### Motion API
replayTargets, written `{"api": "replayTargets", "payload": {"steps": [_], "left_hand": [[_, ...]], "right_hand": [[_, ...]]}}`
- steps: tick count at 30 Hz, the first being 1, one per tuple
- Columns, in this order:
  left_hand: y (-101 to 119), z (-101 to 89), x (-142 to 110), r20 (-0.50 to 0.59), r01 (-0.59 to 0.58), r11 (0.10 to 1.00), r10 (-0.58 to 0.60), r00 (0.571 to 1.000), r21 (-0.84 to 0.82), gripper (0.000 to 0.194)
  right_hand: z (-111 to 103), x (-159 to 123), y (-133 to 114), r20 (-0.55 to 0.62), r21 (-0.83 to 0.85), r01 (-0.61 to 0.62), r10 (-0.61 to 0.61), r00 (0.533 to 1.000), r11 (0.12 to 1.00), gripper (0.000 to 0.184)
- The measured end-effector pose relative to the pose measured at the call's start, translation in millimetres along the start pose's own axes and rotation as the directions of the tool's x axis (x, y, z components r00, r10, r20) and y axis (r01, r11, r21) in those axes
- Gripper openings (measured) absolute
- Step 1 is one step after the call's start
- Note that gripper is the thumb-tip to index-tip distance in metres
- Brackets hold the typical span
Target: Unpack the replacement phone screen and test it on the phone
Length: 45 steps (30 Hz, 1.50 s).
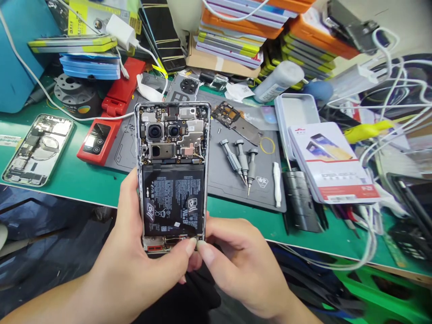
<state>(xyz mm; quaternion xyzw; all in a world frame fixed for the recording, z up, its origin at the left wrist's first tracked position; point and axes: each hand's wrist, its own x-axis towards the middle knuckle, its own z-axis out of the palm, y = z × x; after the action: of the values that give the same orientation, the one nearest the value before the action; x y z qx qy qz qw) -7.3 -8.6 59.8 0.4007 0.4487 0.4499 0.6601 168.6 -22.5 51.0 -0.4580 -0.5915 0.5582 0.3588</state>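
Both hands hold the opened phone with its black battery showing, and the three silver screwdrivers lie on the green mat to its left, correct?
Not quite. The head view shows the three silver screwdrivers on the grey work mat, right of the opened phone with the black battery, not left. The left hand and right hand do hold it.

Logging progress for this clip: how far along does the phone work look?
Done: the opened phone has its back cover off, baring cameras, board and battery. In hand: the left hand holds it upright while the right hand pinches at its bottom edge. Left: battery and board remain seated; three screwdrivers lie unused on the grey mat.
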Motion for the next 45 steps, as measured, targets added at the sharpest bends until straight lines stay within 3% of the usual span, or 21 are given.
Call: {"api": "replayTargets", "payload": {"steps": [6,10,18,22,26,31,37,45], "left_hand": [[-2,0.4,-1,-0.062,0.013,0.998,-0.017,0.998,-0.067,0.083],[1,-2.0,1,-0.010,0.042,0.996,-0.043,0.999,-0.083,0.089],[10,-7.3,9,0.110,0.034,0.999,-0.034,0.993,0.006,0.064],[15,-9.6,11,0.072,0.041,0.999,-0.042,0.997,0.014,0.068],[16,-12.7,12,0.047,-0.028,0.987,0.021,0.999,0.156,0.076],[17,-13.3,11,0.049,-0.032,0.953,0.018,0.999,0.303,0.067],[19,-10.8,6,0.037,0.045,0.949,-0.060,0.998,0.311,0.077],[11,-9.4,5,0.030,-0.047,0.986,0.043,0.999,0.160,0.082]], "right_hand": [[2,-2,2,-0.009,0.032,-0.036,0.036,0.999,0.999,0.021],[-1,0,5,0.060,0.116,-0.065,0.058,0.997,0.991,0.024],[-9,3,8,0.194,0.289,-0.194,0.142,0.971,0.937,0.027],[-12,5,7,0.217,0.286,-0.231,0.172,0.961,0.930,0.030],[-15,5,6,0.244,0.263,-0.249,0.185,0.952,0.932,0.032],[-17,4,9,0.263,0.265,-0.261,0.191,0.946,0.928,0.033],[-14,4,13,0.262,0.324,-0.276,0.195,0.945,0.905,0.037],[-10,3,13,0.239,0.347,-0.275,0.199,0.950,0.897,0.038]]}}
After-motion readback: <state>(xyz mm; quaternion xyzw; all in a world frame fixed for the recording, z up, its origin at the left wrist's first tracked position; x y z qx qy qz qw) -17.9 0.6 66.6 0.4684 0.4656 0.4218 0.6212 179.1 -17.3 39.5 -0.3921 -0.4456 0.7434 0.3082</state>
